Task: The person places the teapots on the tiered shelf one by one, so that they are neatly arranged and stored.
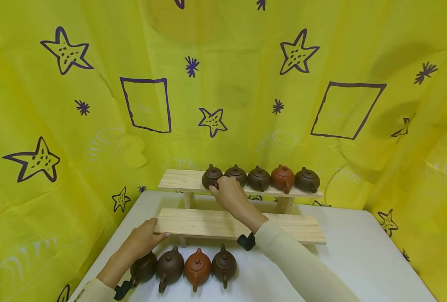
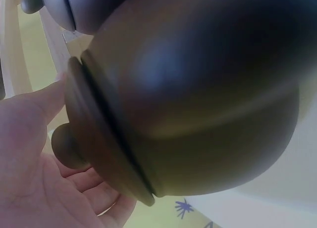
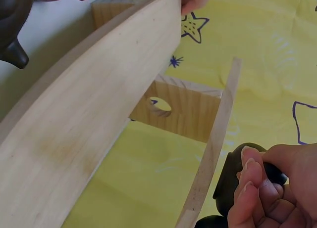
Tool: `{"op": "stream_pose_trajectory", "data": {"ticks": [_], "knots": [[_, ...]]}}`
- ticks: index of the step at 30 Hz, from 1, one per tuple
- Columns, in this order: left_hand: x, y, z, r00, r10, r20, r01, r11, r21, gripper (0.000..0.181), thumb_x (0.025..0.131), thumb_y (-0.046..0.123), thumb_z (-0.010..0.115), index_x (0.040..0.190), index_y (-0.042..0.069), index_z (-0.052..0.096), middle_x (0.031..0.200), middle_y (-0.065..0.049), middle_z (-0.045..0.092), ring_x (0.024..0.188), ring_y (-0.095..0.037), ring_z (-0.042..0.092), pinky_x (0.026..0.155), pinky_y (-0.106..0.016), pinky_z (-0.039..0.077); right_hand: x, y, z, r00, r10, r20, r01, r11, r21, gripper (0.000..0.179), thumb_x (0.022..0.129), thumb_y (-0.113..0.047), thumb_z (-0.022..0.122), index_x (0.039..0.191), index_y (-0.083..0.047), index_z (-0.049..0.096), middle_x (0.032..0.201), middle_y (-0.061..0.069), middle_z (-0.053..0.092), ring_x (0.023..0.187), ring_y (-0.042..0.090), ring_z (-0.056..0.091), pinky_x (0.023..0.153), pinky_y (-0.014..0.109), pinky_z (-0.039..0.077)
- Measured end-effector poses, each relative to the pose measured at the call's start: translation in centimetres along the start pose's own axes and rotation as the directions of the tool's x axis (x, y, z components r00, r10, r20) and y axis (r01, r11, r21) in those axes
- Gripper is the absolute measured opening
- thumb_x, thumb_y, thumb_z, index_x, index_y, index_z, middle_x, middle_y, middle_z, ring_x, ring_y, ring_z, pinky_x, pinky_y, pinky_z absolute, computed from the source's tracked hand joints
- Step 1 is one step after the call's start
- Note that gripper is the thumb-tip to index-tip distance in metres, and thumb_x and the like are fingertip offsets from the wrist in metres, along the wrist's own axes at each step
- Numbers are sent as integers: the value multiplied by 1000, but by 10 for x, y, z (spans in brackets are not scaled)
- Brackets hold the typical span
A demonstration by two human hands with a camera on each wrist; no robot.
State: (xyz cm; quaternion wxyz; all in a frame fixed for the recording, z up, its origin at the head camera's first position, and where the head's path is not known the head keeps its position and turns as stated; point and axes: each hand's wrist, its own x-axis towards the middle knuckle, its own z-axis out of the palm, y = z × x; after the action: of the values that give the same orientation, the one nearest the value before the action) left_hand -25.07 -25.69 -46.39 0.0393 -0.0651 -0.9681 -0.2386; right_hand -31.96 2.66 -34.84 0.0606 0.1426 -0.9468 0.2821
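On the upper wooden board, my right hand pinches the near side of a dark brown teapot, leftmost of the row there. The right wrist view shows the fingers curled against this dark teapot, which they partly cover. My left hand grips the left end of the lower board, its thumb along the front edge. Close below that hand is another dark teapot, partly behind the forearm; its body fills much of the left wrist view.
Right of the held teapot, the upper board bears three dark teapots and a reddish one. In front of the stand, two more dark teapots and a reddish one stand on the white table. Yellow patterned cloth surrounds the table.
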Motion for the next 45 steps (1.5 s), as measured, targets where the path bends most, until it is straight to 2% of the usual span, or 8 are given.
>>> {"op": "stream_pose_trajectory", "data": {"ticks": [4, 11, 19, 26, 29, 36, 41, 45], "knots": [[1, 0, 0, 1000, 0, 0, 0, 1000, 3, 69, 98, 41, 76, 137, -12, 54, 122, -27, 68, 109, -40, 68, 89, -57, 54, 6, -2, 1, 1000, 6, 10, -6, 1000, 3, 44, 107, -28, 64, 67, -11, 57, 59, 1, 52, 49, 14, 51, 45, 27, 37], [2, 0, 1, 1000, -13, 11, 13, 1000, 2, 71, 98, 41, 76, 138, -12, 53, 123, -27, 67, 108, -39, 68, 89, -56, 54, 18, -5, 4, 1000, 22, 12, -22, 1000, 6, 49, 108, -26, 63, 63, -13, 50, 56, 0, 44, 47, 14, 44, 44, 27, 34], [1, 1, 0, 1000, -19, 15, 19, 1000, -11, 72, 98, 41, 76, 139, -13, 53, 125, -28, 67, 109, -40, 68, 89, -56, 54, 26, -5, 8, 999, 52, 6, -52, 999, -11, 48, 108, -27, 63, 63, -13, 52, 57, 0, 44, 47, 14, 44, 44, 28, 35], [0, 1, 0, 1000, -18, 13, 18, 1000, -5, 72, 98, 41, 76, 139, -14, 53, 124, -28, 67, 110, -41, 68, 89, -57, 54, 19, -2, 4, 1000, 20, 9, -20, 999, -28, 64, 104, -43, 67, 52, -16, 42, 47, -6, 29, 41, 10, 33, 43, 26, 29], [0, 1, 0, 1000, -10, 8, 10, 1000, 3, 72, 98, 40, 76, 138, -15, 53, 124, -30, 66, 110, -42, 68, 90, -57, 54, 10, 2, 1, 999, 2, 39, 0, 999, -47, 68, 103, -45, 68, 48, -17, 39, 46, -7, 28, 43, 10, 32, 44, 26, 28], [2, 1, 0, 1000, -5, 4, 5, 1000, 4, 68, 98, 39, 76, 136, -12, 54, 121, -27, 68, 108, -40, 68, 91, -58, 53, -31, 30, 6, 976, -49, 214, 39, 998, 53, 63, 106, -37, 64, 48, -15, 50, 48, 1, 61, 43, 11, 44, 47, 27, 34], [1, 3, 0, 1000, -10, 5, 10, 1000, -6, 67, 98, 39, 76, 135, -12, 54, 121, -26, 68, 107, -39, 68, 89, -57, 54, -69, 52, 30, 965, -74, 252, 62, 996, 56, 66, 102, -48, 67, 48, -19, 45, 42, -10, 41, 43, 7, 38, 46, 25, 30], [0, 3, 0, 1000, -17, 11, 17, 1000, -16, 66, 98, 39, 76, 135, -11, 55, 121, -26, 68, 107, -38, 68, 88, -56, 54, -105, 61, 49, 955, -44, 294, 55, 998, -29, 70, 93, -69, 66, 48, -21, 43, 44, -12, 34, 44, 8, 38, 45, 27, 32]]}}
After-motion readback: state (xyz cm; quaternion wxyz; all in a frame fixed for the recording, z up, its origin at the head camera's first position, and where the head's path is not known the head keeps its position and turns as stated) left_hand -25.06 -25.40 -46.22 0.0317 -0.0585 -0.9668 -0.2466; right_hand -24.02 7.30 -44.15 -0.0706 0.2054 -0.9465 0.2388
